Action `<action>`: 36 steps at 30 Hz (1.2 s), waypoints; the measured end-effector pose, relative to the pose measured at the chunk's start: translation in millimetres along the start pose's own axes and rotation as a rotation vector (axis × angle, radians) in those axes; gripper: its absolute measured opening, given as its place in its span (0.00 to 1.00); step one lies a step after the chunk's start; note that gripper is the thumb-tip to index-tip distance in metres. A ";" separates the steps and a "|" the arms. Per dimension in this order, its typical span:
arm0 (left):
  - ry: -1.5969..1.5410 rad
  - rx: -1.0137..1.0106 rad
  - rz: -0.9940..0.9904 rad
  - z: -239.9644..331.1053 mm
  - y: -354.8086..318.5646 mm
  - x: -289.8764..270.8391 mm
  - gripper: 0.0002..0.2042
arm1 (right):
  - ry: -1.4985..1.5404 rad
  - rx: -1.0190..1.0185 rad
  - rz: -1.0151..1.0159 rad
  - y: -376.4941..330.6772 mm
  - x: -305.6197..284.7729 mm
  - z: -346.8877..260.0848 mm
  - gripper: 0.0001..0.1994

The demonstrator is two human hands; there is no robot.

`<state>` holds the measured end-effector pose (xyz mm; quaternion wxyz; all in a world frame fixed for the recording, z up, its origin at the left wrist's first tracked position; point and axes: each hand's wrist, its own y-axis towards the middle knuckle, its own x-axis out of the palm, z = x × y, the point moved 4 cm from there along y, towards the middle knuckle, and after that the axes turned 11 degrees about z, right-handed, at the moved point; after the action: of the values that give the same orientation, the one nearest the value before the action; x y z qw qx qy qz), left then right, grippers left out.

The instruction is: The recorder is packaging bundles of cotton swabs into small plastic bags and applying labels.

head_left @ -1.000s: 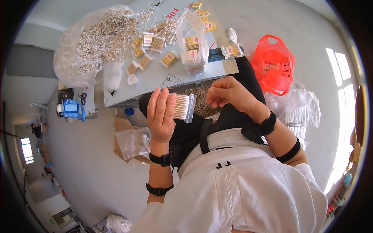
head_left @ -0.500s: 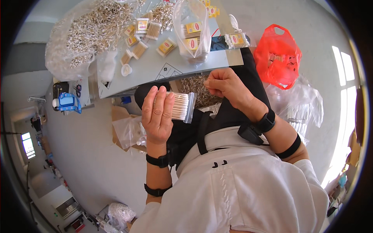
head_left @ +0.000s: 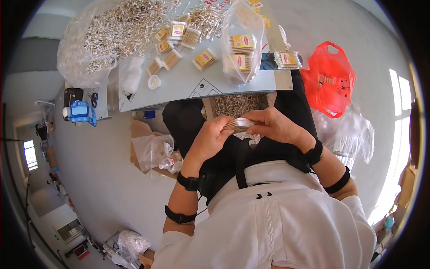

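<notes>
Over my lap, both hands hold one small clear bag of cotton swabs [head_left: 238, 125], seen nearly edge-on. My left hand [head_left: 213, 136] is closed around its left end, thumb and fingers pinching it. From the other side my right hand [head_left: 276, 126] pinches the bag's right end. My fingers hide much of the bag. Below the table edge, just beyond my hands, is a box of loose swabs [head_left: 237, 105]. On the table are several yellow-labelled swab packs [head_left: 205, 59], and a large clear bag [head_left: 242, 71] stands with more packs inside.
A big clear sack of loose swabs [head_left: 112, 40] covers the table's far left. One swab pack [head_left: 287, 60] lies at the right table corner. A red plastic bag [head_left: 329, 80] hangs or stands at the right. A cardboard box [head_left: 139, 130] with plastic bags sits on the floor at left.
My left hand has turned and moved right and down with the swab bag. My right hand, which was apart and holding nothing visible, has come down and taken the bag's other end.
</notes>
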<state>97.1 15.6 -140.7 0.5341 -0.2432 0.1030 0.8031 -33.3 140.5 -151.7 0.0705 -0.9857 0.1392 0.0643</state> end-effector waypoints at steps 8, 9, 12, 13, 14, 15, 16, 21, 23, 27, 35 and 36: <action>0.003 -0.129 0.377 -83.5 119.2 -76.2 0.17 | 0.362 0.321 -0.025 20.7 0.2 33.1 0.07; 0.257 0.007 0.483 -81.7 139.5 -81.3 0.19 | 0.393 0.374 -0.010 24.3 1.7 38.6 0.08; 0.691 0.088 0.354 -83.2 182.1 -70.4 0.22 | 0.317 0.421 -0.013 42.3 15.2 49.8 0.09; 0.687 0.090 0.346 -82.8 188.2 -65.9 0.22 | 0.320 0.427 -0.007 47.1 20.6 51.4 0.09; 0.722 -0.009 0.269 -87.1 193.0 -61.6 0.24 | 0.312 0.449 0.041 52.6 25.9 53.1 0.09; 0.759 -0.111 0.197 -94.7 195.3 -61.0 0.27 | 0.304 0.467 0.083 59.1 32.0 52.5 0.10; 0.763 -0.115 0.198 -104.4 194.7 -65.9 0.27 | 0.306 0.505 0.123 65.7 38.7 51.6 0.11; -0.473 -0.391 0.326 -125.3 153.1 -89.6 0.17 | 0.379 0.496 0.264 101.6 59.9 59.9 0.10; -0.592 -0.397 0.379 -114.1 133.9 -96.0 0.16 | 0.572 0.534 0.415 114.3 64.7 65.9 0.10; -0.841 -0.352 0.447 -88.5 99.7 -106.3 0.16 | 0.670 0.553 0.515 131.0 69.4 75.0 0.10; -1.119 -0.187 0.452 -64.1 58.1 -97.9 0.16 | 0.960 0.593 0.729 112.6 71.5 67.1 0.11; -1.166 -0.152 0.452 -62.9 54.7 -95.4 0.16 | 1.017 0.607 0.724 106.9 70.3 63.5 0.08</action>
<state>94.8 -110.6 -152.3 0.3007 0.2252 -0.2135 0.9018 -3.4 30.1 -237.3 0.2434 -0.7215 0.4870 -0.4278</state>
